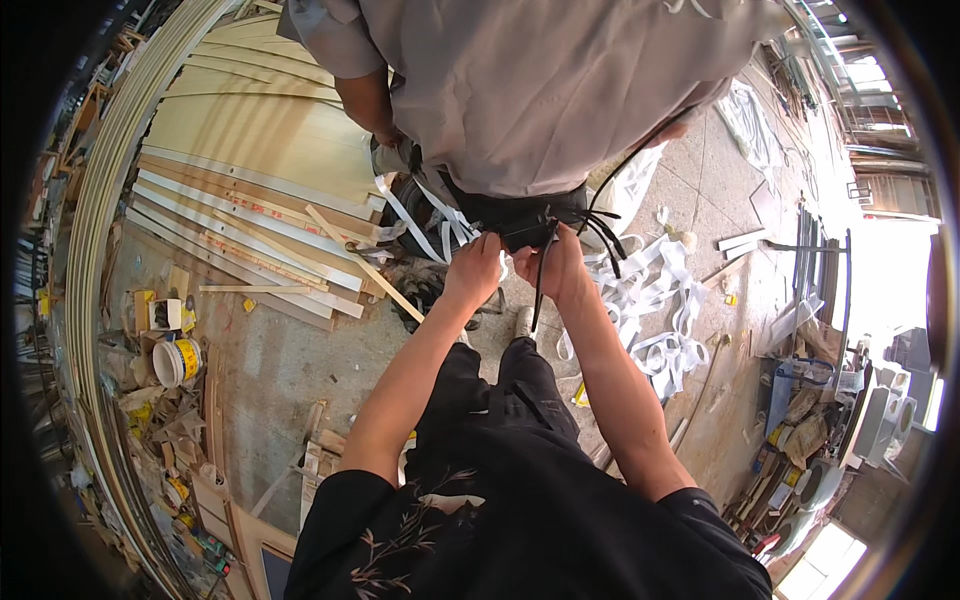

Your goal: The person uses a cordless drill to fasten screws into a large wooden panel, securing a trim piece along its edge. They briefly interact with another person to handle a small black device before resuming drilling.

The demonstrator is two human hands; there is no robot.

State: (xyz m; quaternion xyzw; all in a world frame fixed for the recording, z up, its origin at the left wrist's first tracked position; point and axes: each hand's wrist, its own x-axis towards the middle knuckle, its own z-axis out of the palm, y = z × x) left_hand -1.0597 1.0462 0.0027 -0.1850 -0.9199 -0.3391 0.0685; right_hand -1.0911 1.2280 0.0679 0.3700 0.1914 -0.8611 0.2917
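A person in a grey shirt (500, 90) stands close in front of me. At the waist of that person is a black pouch-like pack (524, 234) with thin black cords (606, 236) trailing to its right. My left hand (474, 271) is closed at the lower left edge of this pack, its fingertips partly hidden. My right hand (560, 262) is closed at the pack's right side, with a black strap (540, 288) hanging down beside its fingers. Both forearms reach forward, and the hands are a short way apart.
Long boards and strips (250, 230) lie on the floor at the left, beside pale panels (270, 140). Tangled white banding (665, 320) is heaped at the right. A white bucket (177, 362) stands among clutter at the far left. Stacked materials (800, 440) line the right side.
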